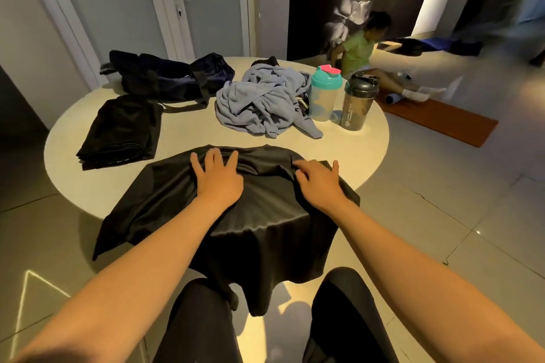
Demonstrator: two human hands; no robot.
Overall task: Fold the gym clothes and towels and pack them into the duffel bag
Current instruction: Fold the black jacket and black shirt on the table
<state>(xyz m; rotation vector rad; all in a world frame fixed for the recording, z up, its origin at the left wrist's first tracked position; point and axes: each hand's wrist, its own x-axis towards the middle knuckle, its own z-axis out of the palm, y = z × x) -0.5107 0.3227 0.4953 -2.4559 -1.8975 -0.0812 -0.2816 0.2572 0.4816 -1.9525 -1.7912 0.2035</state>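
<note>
A black garment point(165, 200) lies spread over the near edge of the round table point(348, 138), its lower part hanging off toward my legs. My left hand point(216, 177) rests flat on its middle with fingers spread. My right hand point(320, 181) lies on its right side, fingertips bunching a ridge of cloth. A folded black garment point(121, 132) sits at the left. Crumpled light blue towels point(262, 103) lie in a heap at the centre back. The dark duffel bag point(165, 76) stands at the back left.
A clear shaker bottle with a teal lid point(324, 96) and a dark shaker bottle point(358, 103) stand at the back right of the table. A person in a green top point(358, 50) sits on the floor beyond, beside an orange mat point(442, 121). Doors are behind the table.
</note>
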